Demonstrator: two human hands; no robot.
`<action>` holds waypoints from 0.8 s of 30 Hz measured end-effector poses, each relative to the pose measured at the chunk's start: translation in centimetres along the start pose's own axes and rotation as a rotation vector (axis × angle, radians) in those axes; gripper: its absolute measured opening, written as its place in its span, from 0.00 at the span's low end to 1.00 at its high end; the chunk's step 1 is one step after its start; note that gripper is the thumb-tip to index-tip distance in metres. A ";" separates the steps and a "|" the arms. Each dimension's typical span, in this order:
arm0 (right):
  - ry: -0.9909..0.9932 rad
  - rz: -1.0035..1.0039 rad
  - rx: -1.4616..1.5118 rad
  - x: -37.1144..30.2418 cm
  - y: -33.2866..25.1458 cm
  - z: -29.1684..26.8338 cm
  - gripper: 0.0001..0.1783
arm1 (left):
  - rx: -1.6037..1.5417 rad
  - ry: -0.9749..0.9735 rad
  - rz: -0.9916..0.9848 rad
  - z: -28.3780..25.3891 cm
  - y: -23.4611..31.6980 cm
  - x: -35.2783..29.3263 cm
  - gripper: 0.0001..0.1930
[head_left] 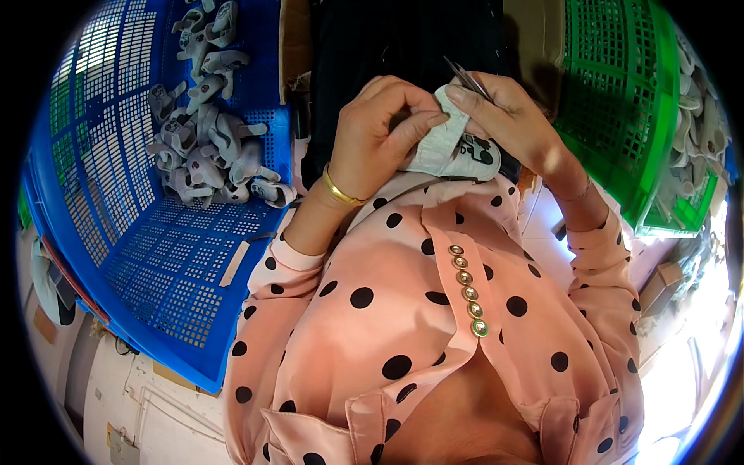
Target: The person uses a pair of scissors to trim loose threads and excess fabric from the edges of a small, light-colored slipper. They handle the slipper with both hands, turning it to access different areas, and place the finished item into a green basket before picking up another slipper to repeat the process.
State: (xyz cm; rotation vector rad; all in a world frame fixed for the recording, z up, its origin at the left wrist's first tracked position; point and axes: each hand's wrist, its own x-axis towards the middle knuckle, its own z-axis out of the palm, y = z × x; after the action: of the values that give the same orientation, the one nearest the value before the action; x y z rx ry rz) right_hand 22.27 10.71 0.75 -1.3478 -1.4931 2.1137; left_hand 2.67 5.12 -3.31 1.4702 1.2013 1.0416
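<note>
A small white shoe upper (435,160) with a dark printed figure on it is held up over my lap. My left hand (376,132), with a gold bangle at the wrist, is closed with thumb and forefinger pinching the upper's strap. My right hand (515,120) presses its thumb on the strap's top end. Thin pointed metal thread snips (469,80) lie in that same hand, tips pointing away from me. Part of the snips and the far side of the upper are hidden by my fingers.
To the left stands a blue perforated basket (167,310) with a pile of similar grey-white shoe uppers (205,147). A green perforated basket (612,132) is at the right, with more pale pieces (686,147) beyond its wall. Cardboard (535,35) shows at the far side.
</note>
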 end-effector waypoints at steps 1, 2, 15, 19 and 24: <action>-0.003 -0.003 0.046 0.0 0.0 0.1 0.16 | -0.159 -0.007 -0.164 0.0 0.1 -0.1 0.06; -0.005 -0.006 0.093 0.1 0.1 0.1 0.16 | -0.318 -0.014 -0.327 0.0 0.4 -0.3 0.06; 0.298 -0.590 -1.541 -1.3 -2.8 0.2 0.24 | -0.830 -0.005 -0.579 -0.2 -0.9 -0.2 0.07; 0.261 -0.517 -1.597 -0.9 -3.0 1.0 0.24 | -0.837 0.033 -0.567 0.0 -1.0 -0.2 0.08; 0.225 -0.507 -1.649 -0.7 -3.2 1.5 0.24 | -0.811 0.006 -0.614 -0.2 -0.9 -0.3 0.08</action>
State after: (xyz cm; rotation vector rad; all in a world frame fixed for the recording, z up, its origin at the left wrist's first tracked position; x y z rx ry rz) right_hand 20.53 10.81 3.83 -1.0865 -3.0528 0.0831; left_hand 2.29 4.87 -4.16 0.4272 0.9573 0.9242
